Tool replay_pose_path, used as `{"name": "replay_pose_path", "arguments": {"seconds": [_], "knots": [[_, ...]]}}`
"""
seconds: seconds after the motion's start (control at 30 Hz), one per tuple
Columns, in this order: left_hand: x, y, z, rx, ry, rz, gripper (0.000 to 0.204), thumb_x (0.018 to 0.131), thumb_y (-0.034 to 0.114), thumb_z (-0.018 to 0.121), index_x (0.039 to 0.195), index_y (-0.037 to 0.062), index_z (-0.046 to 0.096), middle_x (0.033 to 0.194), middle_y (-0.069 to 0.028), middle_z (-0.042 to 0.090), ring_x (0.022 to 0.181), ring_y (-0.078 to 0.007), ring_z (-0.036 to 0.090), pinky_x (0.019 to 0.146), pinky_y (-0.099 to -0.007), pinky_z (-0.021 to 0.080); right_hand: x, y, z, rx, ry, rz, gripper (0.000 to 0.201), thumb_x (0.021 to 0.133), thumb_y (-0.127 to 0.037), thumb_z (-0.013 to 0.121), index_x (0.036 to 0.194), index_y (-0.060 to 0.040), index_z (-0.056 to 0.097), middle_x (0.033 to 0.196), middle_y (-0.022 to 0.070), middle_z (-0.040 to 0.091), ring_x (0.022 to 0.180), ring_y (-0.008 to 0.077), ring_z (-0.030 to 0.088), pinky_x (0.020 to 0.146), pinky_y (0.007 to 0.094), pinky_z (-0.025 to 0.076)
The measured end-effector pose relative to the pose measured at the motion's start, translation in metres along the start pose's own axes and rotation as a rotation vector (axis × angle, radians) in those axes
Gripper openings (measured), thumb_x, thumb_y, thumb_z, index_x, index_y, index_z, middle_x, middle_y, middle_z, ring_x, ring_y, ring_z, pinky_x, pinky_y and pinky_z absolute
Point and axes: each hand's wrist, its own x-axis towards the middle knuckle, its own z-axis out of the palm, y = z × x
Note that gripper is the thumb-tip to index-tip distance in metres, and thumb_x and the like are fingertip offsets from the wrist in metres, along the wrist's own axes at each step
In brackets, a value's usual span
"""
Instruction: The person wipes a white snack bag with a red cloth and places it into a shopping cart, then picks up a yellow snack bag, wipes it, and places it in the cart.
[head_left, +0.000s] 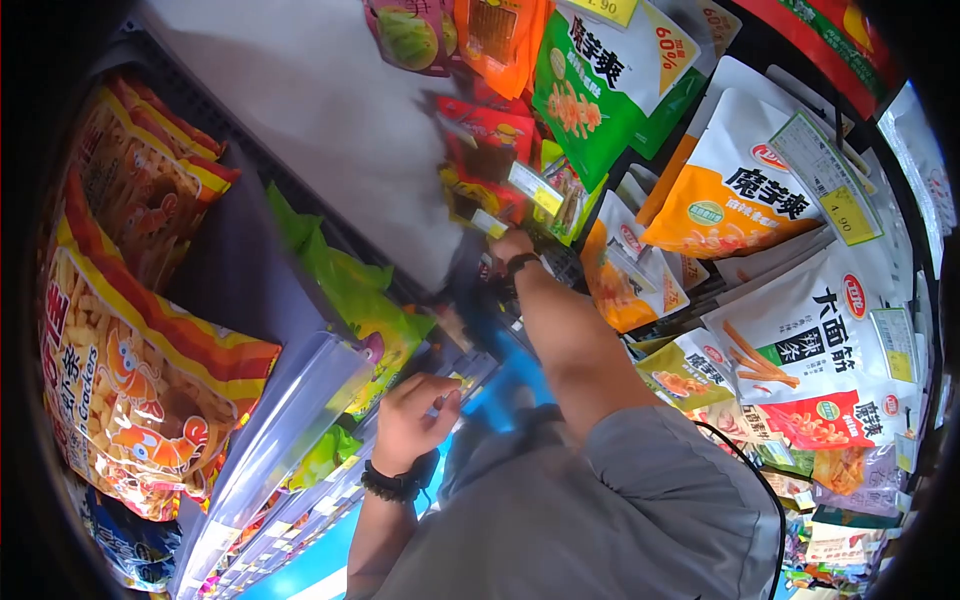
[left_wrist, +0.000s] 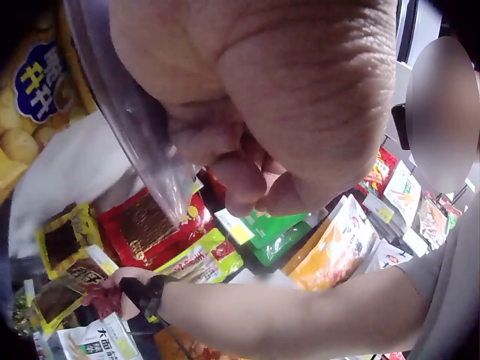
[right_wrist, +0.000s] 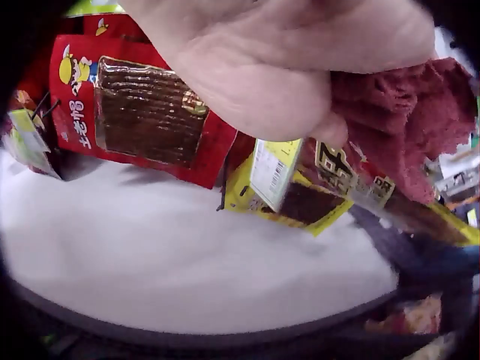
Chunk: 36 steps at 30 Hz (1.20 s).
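Note:
A crumpled dark red cloth (right_wrist: 420, 120) is gripped in my right hand (right_wrist: 300, 67), beside a yellow-edged packet (right_wrist: 322, 210) and a price tag (right_wrist: 274, 169). In the head view that arm reaches forward, the right hand (head_left: 512, 245) close to the hanging packets; the left wrist view shows the cloth (left_wrist: 105, 298) at its fingers. A red packet (right_wrist: 150, 112) with a clear window hangs to the left of the hand in the right wrist view. My left hand (head_left: 415, 420) is raised near the body, fingers loosely curled around nothing; it fills the top of its wrist view (left_wrist: 262, 97).
Large snack bags (head_left: 150, 380) stand on the left behind a clear shelf strip (head_left: 290, 430). Hanging pouches, including an orange and white one (head_left: 720, 190), line the right side. A pale surface (head_left: 330, 110) extends ahead. Another person (left_wrist: 444, 112) appears blurred in the left wrist view.

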Motion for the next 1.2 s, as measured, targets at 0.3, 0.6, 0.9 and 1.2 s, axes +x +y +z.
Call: {"name": "replay_pose_path", "arguments": {"seconds": [0.3, 0.6, 0.9, 1.2], "knots": [[0.002, 0.000, 0.001, -0.004, 0.001, 0.018, 0.016, 0.084, -0.004, 0.076, 0.100, 0.0015, 0.077, 0.087, -0.0094, 0.074, 0.069, -0.0190, 0.070, 0.061, -0.0288, 0.053, -0.018, 0.034, -0.053, 0.052, -0.169, 0.028, 0.027, 0.089, -0.015, 0.070, 0.114, -0.0083, 0.076, 0.104, 0.0197, 0.079, 0.097, 0.0359, 0.078, 0.079, 0.0478, 0.060], [0.001, -0.008, -0.006, 0.005, -0.026, 0.035, 0.016, 0.086, 0.000, 0.076, 0.102, 0.0022, 0.078, 0.092, -0.0114, 0.074, 0.071, -0.0232, 0.071, 0.064, -0.0326, 0.057, 0.021, 0.079, -0.016, 0.205, -0.069, 0.020, 0.023, 0.076, -0.015, 0.088, 0.095, -0.0077, 0.078, 0.079, 0.0123, 0.074, 0.064, 0.0256, 0.072, 0.051, 0.0466, 0.050], [-0.011, -0.020, 0.008, 0.077, -0.033, 0.171, 0.021, 0.088, 0.018, 0.074, 0.106, 0.0068, 0.075, 0.092, -0.0131, 0.067, 0.085, -0.0359, 0.070, 0.074, -0.0488, 0.059, 0.008, 0.072, -0.060, 0.056, -0.336, -0.168, 0.037, 0.096, -0.038, 0.074, 0.115, -0.0074, 0.075, 0.095, 0.0162, 0.075, 0.079, 0.0293, 0.072, 0.065, 0.0454, 0.053], [-0.017, -0.024, 0.032, 0.087, 0.211, 0.230, 0.019, 0.083, 0.023, 0.071, 0.084, 0.0055, 0.065, 0.090, -0.0144, 0.069, 0.087, -0.0395, 0.069, 0.075, -0.0516, 0.056, 0.058, 0.092, -0.062, -0.321, -0.267, -0.430, 0.056, 0.107, -0.051, 0.056, 0.136, -0.0044, 0.068, 0.116, 0.0216, 0.074, 0.100, 0.0323, 0.073, 0.084, 0.0449, 0.057]]}}
